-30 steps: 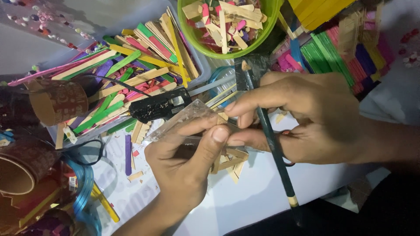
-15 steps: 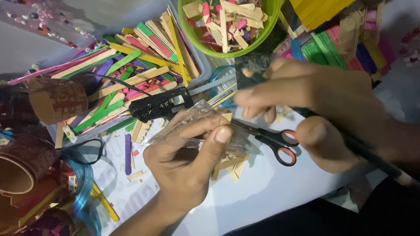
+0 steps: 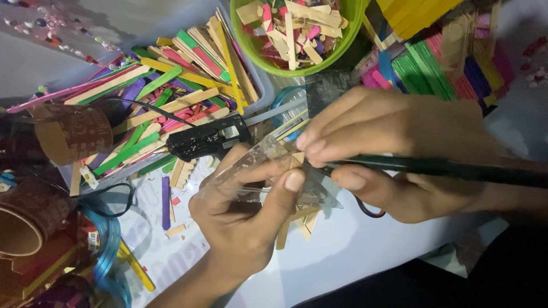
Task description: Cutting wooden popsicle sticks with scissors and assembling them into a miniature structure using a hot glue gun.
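Note:
My left hand presses a clear plastic set square flat over a few plain wooden craft sticks on the white table. Its thumb lies on the ruler's near edge. My right hand grips a dark green pencil that lies almost level, its tip touching the set square's right edge beside my left thumb. Scissors with red handles lie under my right hand, mostly hidden.
A black glue gun lies just left of the set square, by a tray of coloured sticks. At the back stands a green bowl of stick offcuts. Stacked coloured sticks are at the back right, cardboard tubes at the left.
My right hand drew away to the right, uncovering the scissors, then came back over them. The pencil now lies level with its tip at the set square. My left hand stayed put.

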